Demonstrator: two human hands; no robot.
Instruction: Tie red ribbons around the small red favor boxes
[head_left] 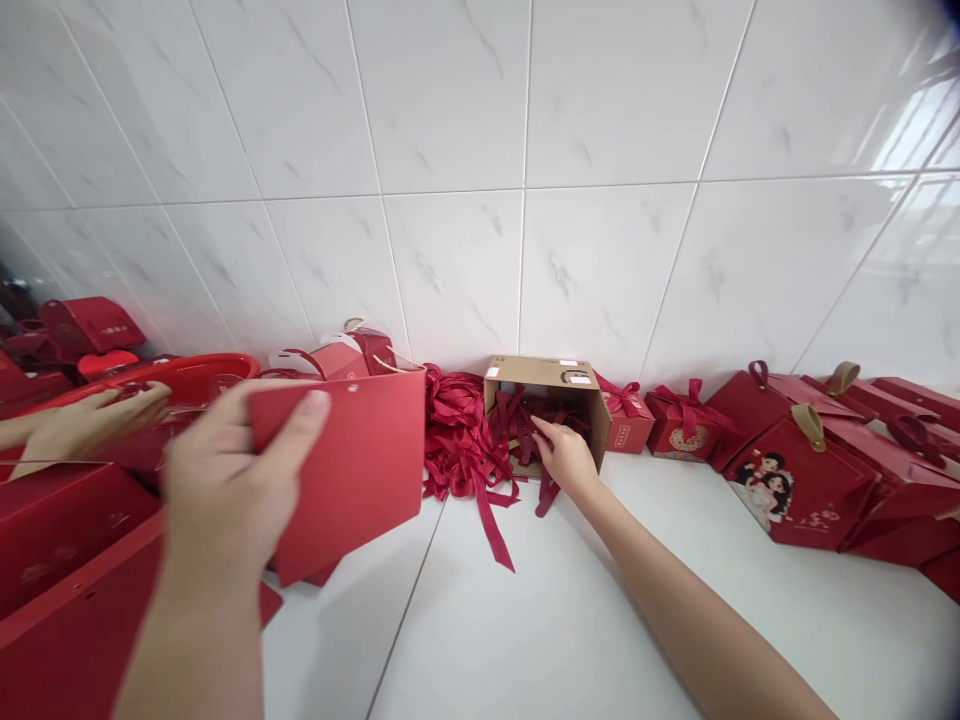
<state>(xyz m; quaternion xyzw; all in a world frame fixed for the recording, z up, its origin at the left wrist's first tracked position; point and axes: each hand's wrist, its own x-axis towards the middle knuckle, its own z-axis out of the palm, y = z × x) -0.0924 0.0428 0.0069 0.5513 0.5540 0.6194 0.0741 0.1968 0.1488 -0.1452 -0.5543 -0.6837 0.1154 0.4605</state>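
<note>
My left hand (232, 490) grips a red card gift box (352, 460) by its left edge, thumb on the near face. A small hole shows near the top of that face. My right hand (568, 455) is at the mouth of a brown cardboard box (540, 371) lying on its side. Its fingers are drawn together among dark red straps (550, 497); whatever is between them is hidden. A pile of bright red ribbons (461, 430) lies just left of the cardboard box, one end trailing forward across the white table (510, 640).
Small red boxes with bows (684, 425) line the tiled wall (457, 260). Larger red gift boxes (806, 480) with strap loops stand at right. At left, another person's hand (97, 420) is near a red basin (202, 370) and more red boxes (60, 540).
</note>
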